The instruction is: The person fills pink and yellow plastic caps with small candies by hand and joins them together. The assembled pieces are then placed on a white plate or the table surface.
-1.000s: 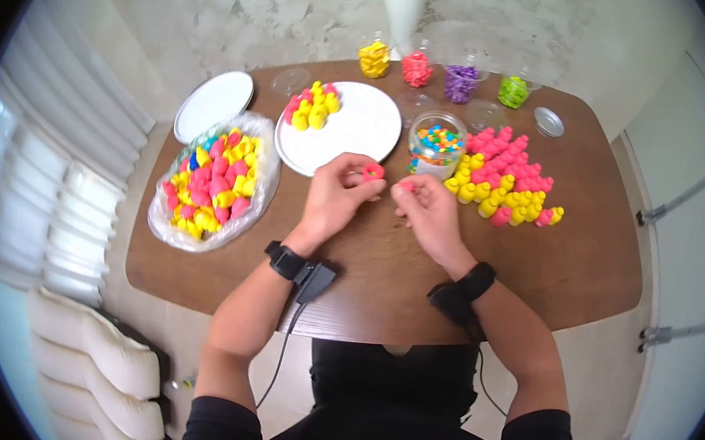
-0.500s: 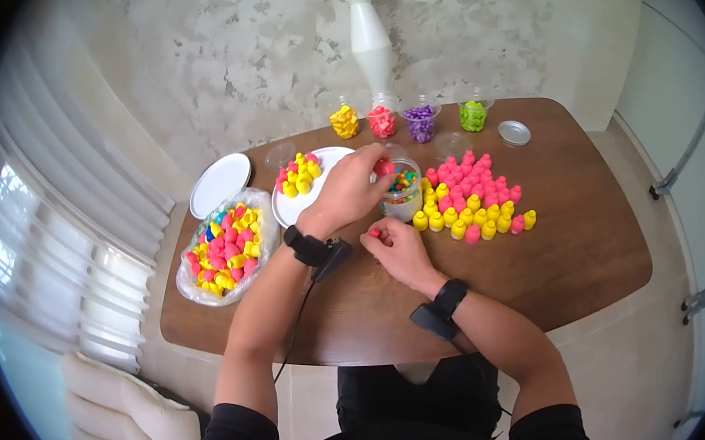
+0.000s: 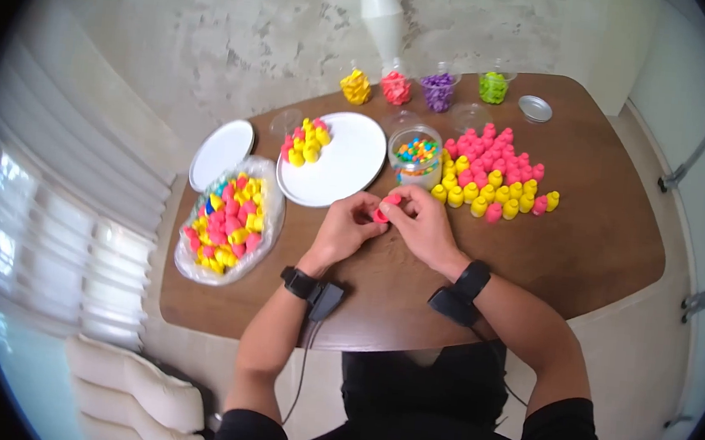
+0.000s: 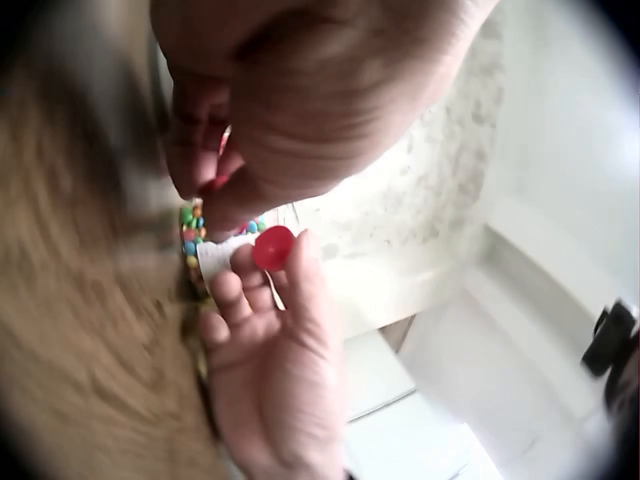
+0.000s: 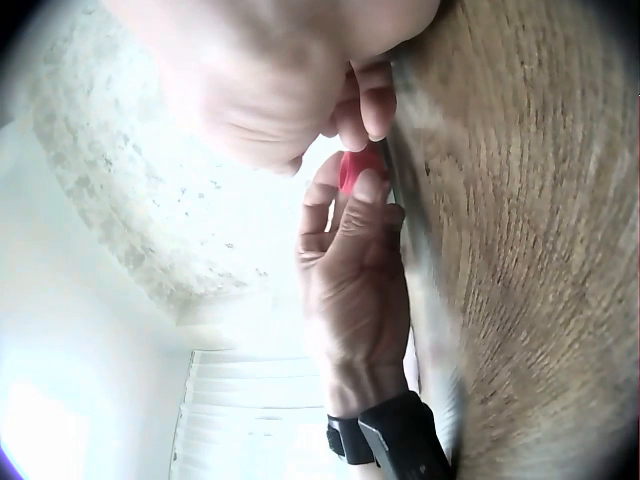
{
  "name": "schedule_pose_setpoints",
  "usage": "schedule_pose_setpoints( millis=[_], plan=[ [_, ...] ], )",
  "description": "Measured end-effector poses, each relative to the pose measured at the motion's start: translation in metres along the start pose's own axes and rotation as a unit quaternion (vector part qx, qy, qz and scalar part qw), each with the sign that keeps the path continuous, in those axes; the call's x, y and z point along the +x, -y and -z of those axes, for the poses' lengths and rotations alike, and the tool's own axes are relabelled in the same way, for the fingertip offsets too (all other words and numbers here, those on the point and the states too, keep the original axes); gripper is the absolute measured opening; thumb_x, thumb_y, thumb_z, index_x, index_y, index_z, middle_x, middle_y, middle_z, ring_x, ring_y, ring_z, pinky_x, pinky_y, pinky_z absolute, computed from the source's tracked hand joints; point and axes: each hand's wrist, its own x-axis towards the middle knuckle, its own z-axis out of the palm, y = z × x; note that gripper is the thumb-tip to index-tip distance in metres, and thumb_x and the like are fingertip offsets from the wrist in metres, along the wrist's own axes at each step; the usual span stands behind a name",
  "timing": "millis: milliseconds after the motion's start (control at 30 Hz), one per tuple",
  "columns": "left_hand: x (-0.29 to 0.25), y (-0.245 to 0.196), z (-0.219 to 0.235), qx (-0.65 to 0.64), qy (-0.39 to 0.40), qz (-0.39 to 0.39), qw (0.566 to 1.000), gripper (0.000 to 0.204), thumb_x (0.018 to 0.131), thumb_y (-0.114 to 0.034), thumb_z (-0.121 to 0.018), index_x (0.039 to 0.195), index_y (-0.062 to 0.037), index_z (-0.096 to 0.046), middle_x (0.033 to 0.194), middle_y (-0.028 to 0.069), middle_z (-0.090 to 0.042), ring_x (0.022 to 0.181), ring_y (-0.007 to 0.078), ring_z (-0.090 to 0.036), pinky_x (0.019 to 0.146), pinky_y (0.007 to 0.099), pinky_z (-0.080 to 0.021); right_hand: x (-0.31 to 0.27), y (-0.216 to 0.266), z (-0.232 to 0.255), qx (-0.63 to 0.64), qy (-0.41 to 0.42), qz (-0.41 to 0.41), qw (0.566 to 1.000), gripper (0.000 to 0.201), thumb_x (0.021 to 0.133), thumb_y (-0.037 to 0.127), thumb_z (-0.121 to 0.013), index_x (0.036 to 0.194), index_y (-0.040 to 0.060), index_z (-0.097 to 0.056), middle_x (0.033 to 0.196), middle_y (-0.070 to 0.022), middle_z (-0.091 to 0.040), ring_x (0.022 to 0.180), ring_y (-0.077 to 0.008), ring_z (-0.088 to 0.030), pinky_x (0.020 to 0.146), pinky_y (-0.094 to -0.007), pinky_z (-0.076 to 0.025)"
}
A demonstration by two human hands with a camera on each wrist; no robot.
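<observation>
My left hand (image 3: 343, 234) pinches a small hollow pink piece (image 5: 357, 172) between thumb and fingers. In my right hand (image 3: 429, 228), thumb and fingertips hold a pink cap (image 4: 273, 248), its round hollow side facing the left wrist view. The two hands meet over the table in front of a clear jar (image 3: 420, 181) of multicoloured candies, and the two pieces are close together. Right of the jar stand rows of closed pink bottle-shaped capsules (image 3: 494, 212) and yellow ones (image 3: 479, 206).
At the left lies a plastic bag (image 3: 194, 270) full of loose pink and yellow pieces. A white round plate (image 3: 349, 165) bears more capsules, with a white lid (image 3: 222, 154) beyond. Several clear cups of wrapped sweets, including purple ones (image 3: 437, 93), line the far edge, near a silver lid (image 3: 535, 109).
My left hand reached with its pink piece to the candy jar half a second ago. It has since come back down to my right hand, bringing the pieces together. The head view has shifted.
</observation>
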Motion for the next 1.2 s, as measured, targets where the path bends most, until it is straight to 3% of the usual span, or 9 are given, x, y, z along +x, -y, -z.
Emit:
schedule_pose_setpoints(
  millis=[67, 200, 400, 733, 933, 1033, 1067, 1167, 1200],
  plan=[
    [0.0, 0.003, -0.001, -0.008, 0.0, -0.012, 1.0, 0.03, 0.089, 0.004, -0.078, 0.117, 0.0032, -0.066, 0.104, 0.0057, -0.071, 0.092, 0.0109, -0.068, 0.083, 0.0274, -0.059, 0.0, -0.005, 0.003, -0.086, 0.012, -0.003, 0.996, 0.02, 0.093, 0.011, -0.076, 0.103, -0.0032, -0.066, 0.089, -0.0113, -0.074, 0.083, -0.0132, -0.072, 0.071, -0.0296, -0.057],
    [0.0, 0.0, 0.002, -0.002, -0.012, -0.033, 0.999, 0.026, 0.088, 0.002, -0.08, 0.11, 0.0024, -0.067, 0.098, 0.004, -0.071, 0.087, 0.0083, -0.066, 0.077, 0.0252, -0.057, 0.001, -0.012, 0.003, -0.122, 0.05, 0.031, 0.991, 0.02, 0.092, 0.005, -0.076, 0.108, -0.0037, -0.067, 0.093, -0.0114, -0.074, 0.086, -0.0133, -0.072, 0.073, -0.0283, -0.057],
    [-0.007, -0.002, 0.002, 0.015, -0.064, -0.073, 0.995, 0.026, 0.08, -0.001, -0.083, 0.099, 0.0003, -0.067, 0.085, 0.0052, -0.068, 0.076, 0.0118, -0.063, 0.069, 0.0291, -0.054, 0.0, -0.004, -0.002, -0.083, 0.08, -0.028, 0.993, 0.015, 0.097, 0.0, -0.071, 0.111, -0.0038, -0.069, 0.099, -0.0073, -0.074, 0.088, -0.01, -0.07, 0.074, -0.0224, -0.056],
    [-0.009, -0.002, -0.004, 0.003, -0.104, -0.089, 0.991, 0.025, 0.078, -0.001, -0.084, 0.097, 0.0022, -0.067, 0.086, 0.0097, -0.07, 0.077, 0.0174, -0.066, 0.071, 0.0324, -0.055, 0.001, -0.01, -0.001, -0.052, 0.069, -0.052, 0.995, 0.014, 0.097, 0.002, -0.073, 0.108, -0.0049, -0.069, 0.097, -0.0081, -0.075, 0.086, -0.0097, -0.07, 0.074, -0.0216, -0.057],
    [-0.008, -0.009, -0.005, 0.087, -0.096, -0.099, 0.987, 0.024, 0.08, -0.005, -0.083, 0.098, 0.0017, -0.069, 0.087, 0.0118, -0.069, 0.077, 0.019, -0.066, 0.071, 0.0337, -0.054, 0.002, -0.017, -0.004, -0.031, 0.044, -0.029, 0.998, 0.016, 0.095, 0.002, -0.075, 0.107, -0.0031, -0.065, 0.095, -0.0037, -0.069, 0.077, -0.0045, -0.063, 0.067, -0.0184, -0.052],
    [-0.01, -0.008, -0.004, 0.158, -0.116, -0.107, 0.975, 0.022, 0.081, -0.009, -0.081, 0.098, -0.001, -0.069, 0.086, 0.0151, -0.07, 0.08, 0.0341, -0.068, 0.073, 0.0427, -0.054, 0.0, -0.015, -0.004, -0.063, -0.018, 0.019, 0.998, 0.016, 0.095, 0.004, -0.076, 0.104, -0.0021, -0.064, 0.096, -0.0028, -0.067, 0.076, -0.0028, -0.06, 0.063, -0.0168, -0.048],
    [-0.012, -0.01, -0.001, 0.184, -0.103, -0.094, 0.973, 0.023, 0.081, -0.008, -0.081, 0.1, -0.0013, -0.07, 0.087, 0.014, -0.069, 0.077, 0.0288, -0.066, 0.071, 0.0395, -0.053, -0.002, -0.005, -0.008, -0.01, -0.028, 0.024, 0.999, 0.015, 0.096, 0.007, -0.076, 0.101, -0.0009, -0.064, 0.089, -0.0006, -0.066, 0.072, -0.0015, -0.057, 0.059, -0.0167, -0.043],
    [-0.009, -0.014, 0.006, 0.094, -0.024, -0.006, 0.995, 0.023, 0.083, -0.003, -0.082, 0.102, 0.0021, -0.07, 0.089, 0.0072, -0.069, 0.078, 0.0129, -0.062, 0.07, 0.0317, -0.051, -0.01, 0.008, -0.006, -0.036, 0.024, 0.015, 0.999, 0.013, 0.098, 0.01, -0.074, 0.095, 0.0008, -0.066, 0.08, 0.002, -0.064, 0.067, -0.0011, -0.055, 0.057, -0.018, -0.042],
    [-0.01, -0.016, 0.008, 0.072, 0.002, 0.012, 0.997, 0.029, 0.087, 0.003, -0.075, 0.115, 0.0027, -0.069, 0.101, 0.0069, -0.072, 0.09, 0.0115, -0.065, 0.079, 0.0301, -0.054, -0.013, 0.007, -0.008, -0.061, 0.044, 0.044, 0.996, 0.017, 0.099, 0.013, -0.073, 0.089, 0.0015, -0.067, 0.07, 0.0042, -0.061, 0.061, -0.001, -0.052, 0.054, -0.0205, -0.041]
  ],
)
